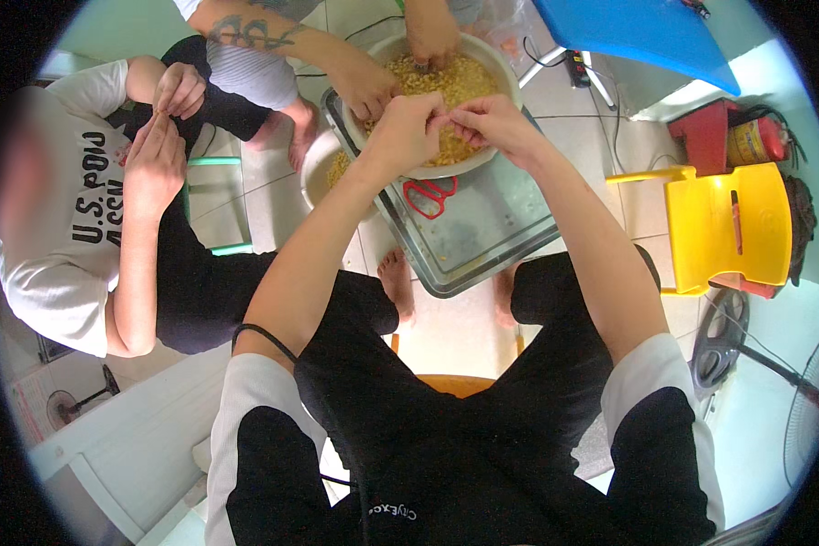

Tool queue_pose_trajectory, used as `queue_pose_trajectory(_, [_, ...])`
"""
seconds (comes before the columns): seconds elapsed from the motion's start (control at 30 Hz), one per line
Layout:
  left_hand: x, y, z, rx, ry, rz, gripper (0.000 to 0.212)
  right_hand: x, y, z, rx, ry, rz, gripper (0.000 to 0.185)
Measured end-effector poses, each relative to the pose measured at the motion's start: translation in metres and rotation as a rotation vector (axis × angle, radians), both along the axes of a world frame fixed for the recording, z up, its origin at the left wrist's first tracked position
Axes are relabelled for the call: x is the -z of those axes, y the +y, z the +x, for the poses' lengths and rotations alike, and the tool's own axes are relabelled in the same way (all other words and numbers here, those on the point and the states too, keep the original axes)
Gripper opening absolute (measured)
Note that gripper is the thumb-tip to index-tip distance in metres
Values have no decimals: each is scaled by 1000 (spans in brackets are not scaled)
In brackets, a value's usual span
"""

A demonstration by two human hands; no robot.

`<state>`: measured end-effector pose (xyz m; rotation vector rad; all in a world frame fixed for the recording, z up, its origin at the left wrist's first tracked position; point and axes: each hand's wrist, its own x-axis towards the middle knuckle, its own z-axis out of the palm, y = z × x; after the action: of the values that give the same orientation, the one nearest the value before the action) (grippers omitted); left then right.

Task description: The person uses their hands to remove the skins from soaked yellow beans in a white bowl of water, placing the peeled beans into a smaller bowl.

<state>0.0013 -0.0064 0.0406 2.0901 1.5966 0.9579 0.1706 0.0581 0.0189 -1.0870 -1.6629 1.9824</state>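
Note:
Over a wide white basin [509, 68] of small yellow beans or kernels [443, 149] in liquid, my two hands meet at the fingertips. My left hand [409, 133] is curled, its thumb and forefinger pressed together. From the other side my right hand [498, 126] pinches close against it. Anything between the fingertips is too small to make out. The basin stands on the far part of a metal tray [498, 211]. Red-handled scissors [431, 198] lie on the tray just below the basin, their blades hidden.
Another person's tattooed arm [259, 27] and second hand [433, 34] reach into the basin. A seated person [82, 170] at left holds their hands together. A second white tub [317, 174] with yellow pieces sits beside the tray. A yellow chair [723, 225] and blue table [628, 34] stand right.

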Motion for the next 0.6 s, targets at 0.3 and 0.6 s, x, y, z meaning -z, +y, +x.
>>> queue_pose_trajectory(0.3, [13, 2, -10, -88, 52, -145, 13, 7, 5, -1, 78, -33, 55, 17])
queue_pose_trajectory(0.6, [14, 5, -13, -38, 58, -51, 19, 8, 5, 0, 27, -72, 113, 17])
